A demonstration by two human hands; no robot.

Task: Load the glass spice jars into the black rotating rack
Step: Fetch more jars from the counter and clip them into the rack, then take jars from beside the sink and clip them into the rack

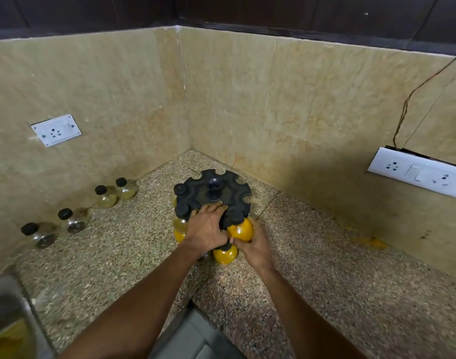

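The black rotating rack (229, 189) stands on the speckled counter near the wall corner, with black-capped jars hanging in its left slots. My left hand (207, 228) rests flat on the rack's top near edge. My right hand (255, 244) grips a jar of yellow spice (241, 230) whose black cap sits at a slot on the rack's near right side. Another yellow jar (224, 253) hangs on the lower tier below my hands. Several loose glass jars with black caps stand along the left wall, the nearest (40, 234) and the farthest (127, 189).
Beige tiled walls meet in a corner behind the rack. A white socket (56, 130) is on the left wall, a switch plate (417, 172) with a wire on the right wall. A steel sink rim (11, 307) lies at the lower left. Yellow powder stains (372, 242) mark the counter's right edge.
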